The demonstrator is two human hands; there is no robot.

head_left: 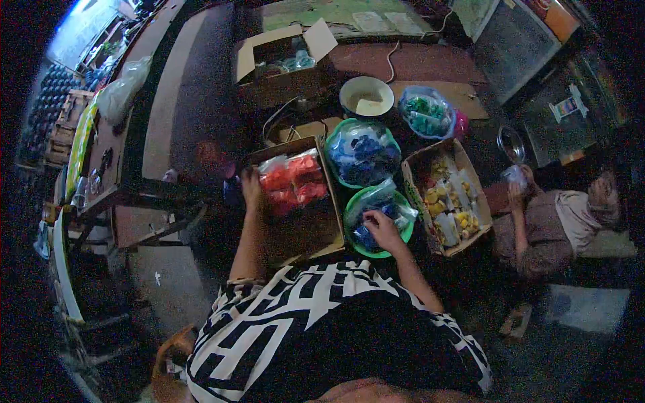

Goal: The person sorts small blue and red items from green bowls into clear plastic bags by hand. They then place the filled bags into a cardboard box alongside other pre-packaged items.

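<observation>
My left hand (251,184) is at the left edge of a cardboard box (295,245), beside clear plastic bags of red-orange pieces (293,176); its fingers are dim and blurred. My right hand (382,230) reaches over a green basin (369,253) of small blue pieces (363,240) and clear plastic. Its thumb and fingers are drawn together, and anything between them is too small to name. Behind that basin stands a teal basin (330,168) with dark blue pieces under clear plastic (366,152).
To the right, a cardboard box (435,247) holds bags of yellow pieces (441,199). Beyond are a white bowl (366,87), a light-blue basin (404,107) of green pieces and an open carton (279,79). Another person (537,225) sits at the right, handling clear plastic (515,176).
</observation>
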